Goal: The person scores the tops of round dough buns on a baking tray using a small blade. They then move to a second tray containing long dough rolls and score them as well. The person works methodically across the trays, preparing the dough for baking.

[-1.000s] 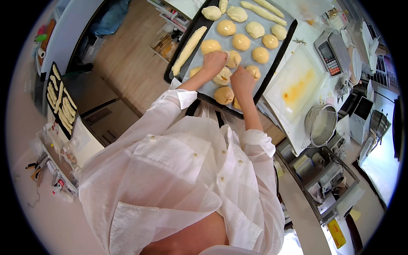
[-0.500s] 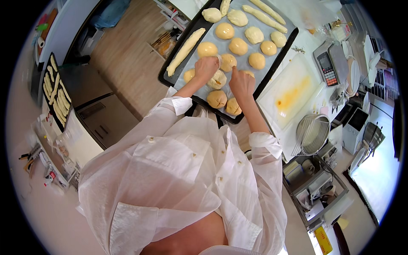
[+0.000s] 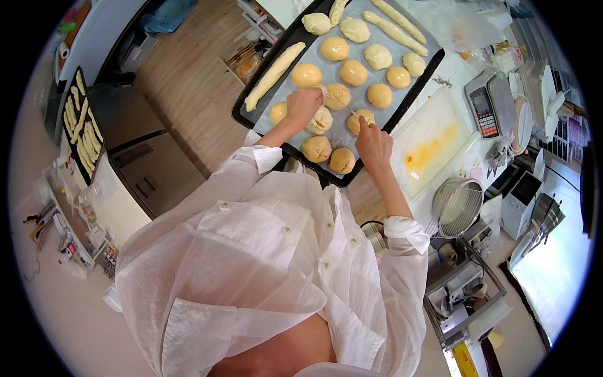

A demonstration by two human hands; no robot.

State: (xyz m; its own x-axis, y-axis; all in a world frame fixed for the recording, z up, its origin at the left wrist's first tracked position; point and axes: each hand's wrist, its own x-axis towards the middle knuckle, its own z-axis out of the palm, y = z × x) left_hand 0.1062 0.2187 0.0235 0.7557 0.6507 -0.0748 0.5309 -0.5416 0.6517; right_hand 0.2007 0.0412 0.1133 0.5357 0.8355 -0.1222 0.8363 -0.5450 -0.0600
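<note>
A dark baking tray (image 3: 242, 100) lined with paper carries several dough balls, glossy yellow or paler, and long dough strips. Over its near left part, my left hand (image 3: 304, 107) is closed, with a small clear, whitish rim at its fingertips; what it holds is mostly hidden. My right hand (image 3: 375, 146) is closed at the near right, pinching a thin, pale-tipped tool too small to name. The tip is at a yellow dough ball (image 3: 360, 121). Close by, another dough ball (image 3: 338, 96) shows a line across its top. Two nearest dough balls (image 3: 316, 149) have creased or cut surfaces.
Right of the tray lie a translucent board (image 3: 433, 141) with orange smears, a scale (image 3: 483, 103) and a round metal bowl (image 3: 458, 210) under a wire rack. At the left, another dark tray (image 3: 88, 166) holds long dough strips. A low cabinet (image 3: 147, 169) stands beside it.
My right hand has moved right and slightly nearer, from the lined dough ball to the one beside it. My left hand has stayed nearly in place.
</note>
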